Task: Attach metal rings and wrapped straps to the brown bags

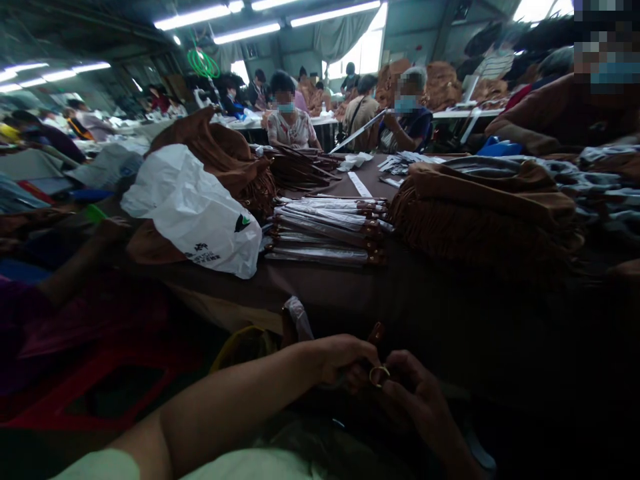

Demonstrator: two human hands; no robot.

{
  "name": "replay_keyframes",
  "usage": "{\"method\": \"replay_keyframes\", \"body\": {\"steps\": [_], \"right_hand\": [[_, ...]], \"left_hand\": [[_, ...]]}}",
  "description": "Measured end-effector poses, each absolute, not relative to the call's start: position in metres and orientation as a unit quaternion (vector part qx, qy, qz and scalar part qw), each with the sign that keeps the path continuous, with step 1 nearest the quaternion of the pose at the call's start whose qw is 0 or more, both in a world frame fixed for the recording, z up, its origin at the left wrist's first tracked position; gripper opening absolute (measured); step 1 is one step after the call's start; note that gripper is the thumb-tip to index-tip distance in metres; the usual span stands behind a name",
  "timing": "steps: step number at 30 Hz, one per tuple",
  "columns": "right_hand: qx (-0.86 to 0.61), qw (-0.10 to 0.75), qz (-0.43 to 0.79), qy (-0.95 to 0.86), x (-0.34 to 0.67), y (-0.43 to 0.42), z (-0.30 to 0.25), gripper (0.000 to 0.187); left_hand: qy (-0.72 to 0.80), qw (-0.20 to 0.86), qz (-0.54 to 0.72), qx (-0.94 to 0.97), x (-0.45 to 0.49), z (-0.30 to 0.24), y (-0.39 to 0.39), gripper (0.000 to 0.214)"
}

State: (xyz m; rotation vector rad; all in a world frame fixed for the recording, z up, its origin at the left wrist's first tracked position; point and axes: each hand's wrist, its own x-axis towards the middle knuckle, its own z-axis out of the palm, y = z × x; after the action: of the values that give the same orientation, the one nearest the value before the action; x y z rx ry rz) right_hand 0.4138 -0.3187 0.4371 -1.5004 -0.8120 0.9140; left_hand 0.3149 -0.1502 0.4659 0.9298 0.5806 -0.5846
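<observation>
- Here we were at the cutting table, and my left hand (345, 362) was curled closed around a brown leather strap (376, 333), its tip poking up above my knuckles.
- My right hand (415, 400) was right up against it, with the fingers (400, 365) bent in and clenched on a gold metal ring (379, 376), which sat between my two hands, low in the shadow near my lap.
- Just past my left hand stood a small clear plastic sleeve (298, 317), beside a yellow loop (245, 348) below the table edge.
- Out ahead on the dark brown tabletop (320, 287) lay a stack of plastic-wrapped straps (325, 230) with brown leather ends.
- To the left of that stack, a white plastic bag (193, 213) slumped against a heap of fringed tan suede bags (215, 153).
- To the right sat another fringed pile (485, 213).
- Across the table, two masked co-workers (290, 117) (407, 113) sat bent over their own work.
</observation>
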Motion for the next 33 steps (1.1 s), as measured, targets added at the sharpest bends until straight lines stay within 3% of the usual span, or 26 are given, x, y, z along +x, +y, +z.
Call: {"method": "replay_keyframes", "body": {"steps": [7,13,19,23,28,33], "right_hand": [[-0.634,0.558,0.407,-0.349,0.422,-0.315,0.438,0.025],[-0.643,0.552,0.400,-0.350,0.422,-0.316,0.434,0.026],[-0.742,0.472,0.308,-0.362,0.413,-0.312,0.435,0.046],[-0.766,0.444,0.271,-0.379,0.409,-0.314,0.434,0.041],[-0.781,0.422,0.140,-0.438,0.406,-0.318,0.430,0.034],[-0.775,0.369,0.050,-0.511,0.405,-0.315,0.427,0.032]], "left_hand": [[0.174,0.872,-0.193,0.414,0.308,0.466,-0.147,0.022],[0.249,0.830,-0.085,0.492,0.303,0.463,-0.158,0.035],[0.299,0.821,0.022,0.487,0.312,0.453,-0.175,0.044],[0.298,0.812,-0.013,0.501,0.318,0.460,-0.173,0.044],[0.291,0.838,-0.031,0.461,0.313,0.467,-0.175,0.043],[0.299,0.864,0.038,0.403,0.305,0.452,-0.186,0.041]]}}
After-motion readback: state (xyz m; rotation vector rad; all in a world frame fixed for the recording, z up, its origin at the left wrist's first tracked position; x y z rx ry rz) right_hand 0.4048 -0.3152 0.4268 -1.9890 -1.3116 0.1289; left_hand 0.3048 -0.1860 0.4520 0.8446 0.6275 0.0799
